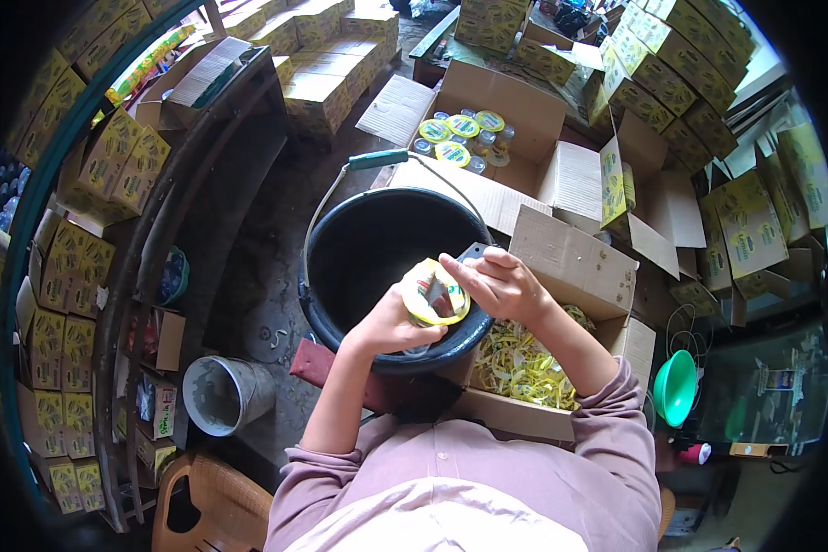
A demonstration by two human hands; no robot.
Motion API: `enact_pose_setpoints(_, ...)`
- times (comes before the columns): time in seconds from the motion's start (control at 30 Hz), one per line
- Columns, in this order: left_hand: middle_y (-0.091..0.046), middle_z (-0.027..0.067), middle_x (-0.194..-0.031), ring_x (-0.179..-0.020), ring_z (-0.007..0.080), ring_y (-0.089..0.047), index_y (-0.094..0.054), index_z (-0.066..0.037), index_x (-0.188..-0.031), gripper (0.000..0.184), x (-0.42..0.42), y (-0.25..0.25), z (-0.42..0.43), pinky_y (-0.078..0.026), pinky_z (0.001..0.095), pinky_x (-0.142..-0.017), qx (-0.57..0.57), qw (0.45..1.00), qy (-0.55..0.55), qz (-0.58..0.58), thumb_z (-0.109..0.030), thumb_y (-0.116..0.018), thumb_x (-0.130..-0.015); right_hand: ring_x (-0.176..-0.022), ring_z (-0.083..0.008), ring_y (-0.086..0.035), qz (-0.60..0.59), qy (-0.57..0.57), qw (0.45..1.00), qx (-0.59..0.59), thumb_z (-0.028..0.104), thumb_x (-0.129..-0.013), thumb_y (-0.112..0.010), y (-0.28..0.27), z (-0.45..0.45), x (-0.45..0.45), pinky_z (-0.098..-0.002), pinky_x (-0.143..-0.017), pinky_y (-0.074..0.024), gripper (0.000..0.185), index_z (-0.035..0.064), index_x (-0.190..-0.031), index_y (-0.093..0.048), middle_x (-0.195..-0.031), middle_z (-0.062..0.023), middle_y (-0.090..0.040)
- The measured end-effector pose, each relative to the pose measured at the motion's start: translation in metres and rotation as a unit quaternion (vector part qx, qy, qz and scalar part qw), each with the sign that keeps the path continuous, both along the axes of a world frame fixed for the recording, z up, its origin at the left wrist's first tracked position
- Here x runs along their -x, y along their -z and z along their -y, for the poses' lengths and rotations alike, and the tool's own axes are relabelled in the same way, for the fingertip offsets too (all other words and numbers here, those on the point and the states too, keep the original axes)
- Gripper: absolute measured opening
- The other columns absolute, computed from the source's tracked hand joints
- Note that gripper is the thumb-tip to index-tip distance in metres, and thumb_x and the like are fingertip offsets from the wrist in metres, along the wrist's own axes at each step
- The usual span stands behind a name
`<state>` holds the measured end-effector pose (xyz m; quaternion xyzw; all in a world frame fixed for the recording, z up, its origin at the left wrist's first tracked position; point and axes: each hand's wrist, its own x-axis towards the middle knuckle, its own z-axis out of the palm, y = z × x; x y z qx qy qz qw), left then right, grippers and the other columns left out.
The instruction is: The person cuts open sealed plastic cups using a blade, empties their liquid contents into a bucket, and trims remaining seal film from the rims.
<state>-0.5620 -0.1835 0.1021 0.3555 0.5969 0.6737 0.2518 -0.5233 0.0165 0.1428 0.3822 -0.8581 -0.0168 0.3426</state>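
My left hand (pixel 391 322) is closed round a clear plastic cup (pixel 421 348) with a printed yellow film lid (pixel 420 279), tilted over the near rim of a black bucket (pixel 327 230). A dark gap or blade-like shape shows in the lid; I cannot tell which. My right hand (pixel 499 283) is closed beside the cup, fingers near the lid's edge. A dark flat tool (pixel 472 250) sticks out at its fingers; its kind is unclear and the rest of it is hidden. The bucket's wire handle has a green grip (pixel 377 159).
Right of the bucket, a carton (pixel 515 414) holds yellow film scraps (pixel 524 368). Behind it, another carton (pixel 515 97) contains lidded cups (pixel 465 129). A grey bucket (pixel 225 396) stands left, a green bowl (pixel 675 388) right. Printed boxes (pixel 317 87) are stacked around.
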Motion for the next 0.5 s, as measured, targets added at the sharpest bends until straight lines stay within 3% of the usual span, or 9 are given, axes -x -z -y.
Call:
enact_pose_setpoints(0.07, -0.053, 0.0015, -0.097, -0.087, 0.0091, -0.050, -0.042, -0.001, -0.119, 0.064, 0.006, -0.001, 0.002, -0.043, 0.0245, -0.080, 0.004, 0.999, 0.027, 0.031, -0.007, -0.068, -0.061, -0.059, -0.0035, -0.052, -0.006, -0.003, 1.000, -0.007, 0.006, -0.075, -0.062, -0.005, 0.000, 0.002, -0.0209, -0.072, -0.0390, 0.042, -0.0027, -0.116, -0.056, -0.063, 0.0074, -0.051)
enact_pose_setpoints(0.1, -0.055, 0.0031, -0.094, -0.088, 0.0110, -0.051, -0.049, -0.001, -0.110, 0.055, 0.005, -0.006, 0.002, -0.043, 0.0258, -0.082, 0.011, 0.998, 0.017, 0.066, -0.007, -0.066, -0.058, -0.061, -0.0033, -0.053, -0.003, 0.001, 1.000, -0.015, 0.007, -0.075, -0.062, -0.008, 0.001, 0.002, -0.0213, -0.072, -0.0391, 0.041, -0.0030, -0.115, -0.056, -0.065, 0.0071, -0.053)
enact_pose_setpoints(0.23, -0.051, 0.0035, -0.105, -0.096, 0.0120, -0.048, -0.040, -0.001, -0.123, 0.071, 0.007, 0.002, 0.006, -0.039, 0.0274, -0.089, 0.009, 0.990, 0.078, 0.117, -0.006, -0.066, -0.057, -0.063, -0.0040, -0.055, -0.014, -0.025, 1.000, 0.011, 0.006, -0.075, -0.062, -0.003, 0.005, 0.004, -0.0220, -0.071, -0.0395, 0.039, -0.0026, -0.113, -0.057, -0.070, 0.0055, -0.058)
enact_pose_setpoints(0.4, -0.049, 0.0049, -0.107, -0.099, 0.0137, -0.047, -0.037, -0.001, -0.125, 0.074, 0.006, 0.000, 0.010, -0.038, 0.0284, -0.090, 0.026, 0.992, 0.071, 0.103, -0.007, -0.067, -0.057, -0.065, -0.0046, -0.056, -0.015, -0.037, 0.999, 0.030, 0.007, -0.075, -0.063, -0.003, 0.009, 0.008, -0.0225, -0.071, -0.0397, 0.039, -0.0017, -0.112, -0.057, -0.076, 0.0032, -0.062)
enact_pose_setpoints(0.5, -0.044, 0.0066, -0.109, -0.101, 0.0157, -0.045, -0.037, -0.001, -0.124, 0.074, 0.008, 0.008, 0.004, -0.037, 0.0292, -0.091, 0.011, 0.999, -0.012, 0.046, -0.009, -0.068, -0.057, -0.059, -0.0038, -0.052, -0.020, -0.001, 0.999, 0.050, 0.007, -0.074, -0.062, 0.006, 0.007, 0.015, -0.0217, -0.077, -0.0383, 0.044, 0.0018, -0.118, -0.055, -0.065, 0.0068, -0.054)
